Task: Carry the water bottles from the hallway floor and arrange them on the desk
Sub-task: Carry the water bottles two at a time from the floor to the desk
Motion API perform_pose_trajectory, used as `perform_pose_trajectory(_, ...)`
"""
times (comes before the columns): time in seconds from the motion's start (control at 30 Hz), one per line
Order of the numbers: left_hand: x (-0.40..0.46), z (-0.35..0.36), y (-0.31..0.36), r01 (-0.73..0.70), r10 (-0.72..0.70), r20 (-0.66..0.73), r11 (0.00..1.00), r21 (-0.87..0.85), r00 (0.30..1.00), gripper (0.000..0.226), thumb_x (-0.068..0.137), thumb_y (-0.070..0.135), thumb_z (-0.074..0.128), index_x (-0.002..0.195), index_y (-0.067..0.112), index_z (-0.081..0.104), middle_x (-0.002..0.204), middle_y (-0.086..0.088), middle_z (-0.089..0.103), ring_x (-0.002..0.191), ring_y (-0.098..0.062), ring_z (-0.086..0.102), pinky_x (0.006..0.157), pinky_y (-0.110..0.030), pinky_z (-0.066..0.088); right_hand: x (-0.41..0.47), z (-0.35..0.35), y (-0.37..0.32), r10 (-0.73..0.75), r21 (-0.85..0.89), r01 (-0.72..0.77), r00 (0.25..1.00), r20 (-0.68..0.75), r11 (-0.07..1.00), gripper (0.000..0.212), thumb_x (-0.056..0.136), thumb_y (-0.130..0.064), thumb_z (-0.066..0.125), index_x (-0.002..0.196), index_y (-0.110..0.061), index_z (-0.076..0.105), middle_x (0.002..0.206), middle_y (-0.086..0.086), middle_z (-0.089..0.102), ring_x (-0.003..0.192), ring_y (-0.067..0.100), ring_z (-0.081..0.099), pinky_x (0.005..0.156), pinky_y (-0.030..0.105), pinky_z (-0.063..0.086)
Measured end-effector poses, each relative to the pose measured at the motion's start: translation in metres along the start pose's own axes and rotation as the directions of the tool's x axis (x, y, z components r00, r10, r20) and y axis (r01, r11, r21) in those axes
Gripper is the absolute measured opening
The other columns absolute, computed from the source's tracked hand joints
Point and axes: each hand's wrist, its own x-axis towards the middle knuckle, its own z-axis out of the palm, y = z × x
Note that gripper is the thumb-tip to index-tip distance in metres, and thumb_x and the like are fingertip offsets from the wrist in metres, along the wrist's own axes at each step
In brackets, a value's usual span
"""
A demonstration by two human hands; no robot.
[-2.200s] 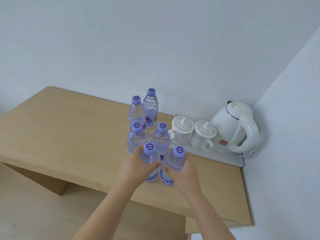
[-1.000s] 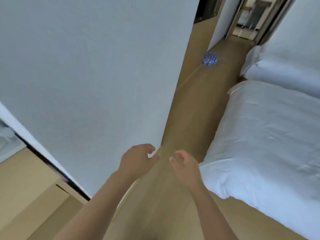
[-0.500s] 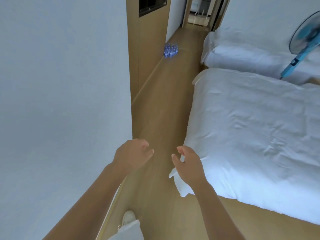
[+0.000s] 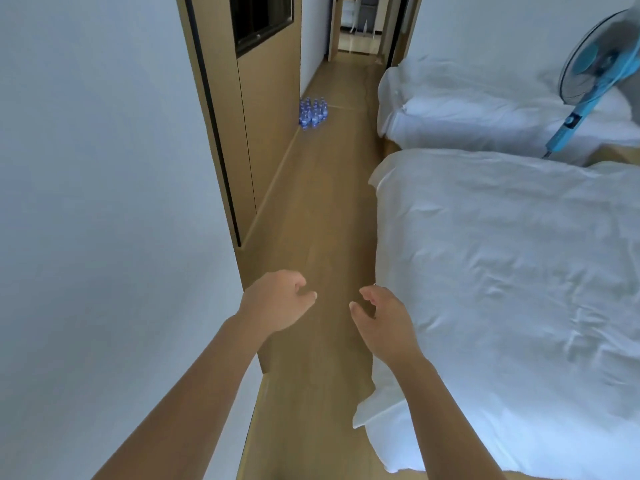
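No readable text can be made out anywhere; the labels on the far-off water bottles (image 4: 312, 115) are just blurred.

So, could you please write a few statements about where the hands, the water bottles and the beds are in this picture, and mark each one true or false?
1. The left hand holds a water bottle. False: it holds nothing, and its fingers are loosely curled.
2. The water bottles stand on the floor by the left wall, far ahead of the hands. True.
3. The right hand is empty. True.
4. The near bed lies to the left of the walkway. False: it lies to the right.
5. A blue fan stands at the far right, behind the near bed. True.
6. The water bottles lie tipped over. False: they stand upright in a cluster.
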Motion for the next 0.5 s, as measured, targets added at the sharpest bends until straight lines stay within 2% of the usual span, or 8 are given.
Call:
perform_pose_trajectory(0.23, 0.089, -0.014, -0.007, -0.008, 0.01, 0.056, 0.999, -0.037, 0.998, 0.043, 0.09, 0.045, 0.052, 0.125, 0.02, 0.056, 0.116, 0.005, 0.062, 0.105, -0.014, 0.057, 0.083, -0.029, 0.045, 0.084, 0.018, -0.005, 0.037, 0.021, -0.037, 0.999, 0.013, 0.999, 0.039, 0.091, -0.033, 0.055, 0.126, -0.015, 0.054, 0.121, -0.001, 0.057, 0.107, 0.013, 0.052, 0.084, 0.022, 0.039)
perform_pose_trajectory(0.5, 0.215, -0.016, 0.007, 0.029, -0.025, 0.096, 0.999, -0.041, 0.995, 0.044, 0.09, 0.046, 0.051, 0.127, 0.021, 0.055, 0.121, 0.006, 0.06, 0.107, -0.014, 0.057, 0.09, -0.035, 0.047, 0.211, 0.025, 0.021, 0.025, 0.009, -0.026, 0.998, 0.051, 1.0, 0.038, 0.091, -0.036, 0.054, 0.124, -0.017, 0.055, 0.119, -0.004, 0.058, 0.101, 0.009, 0.051, 0.081, 0.02, 0.039)
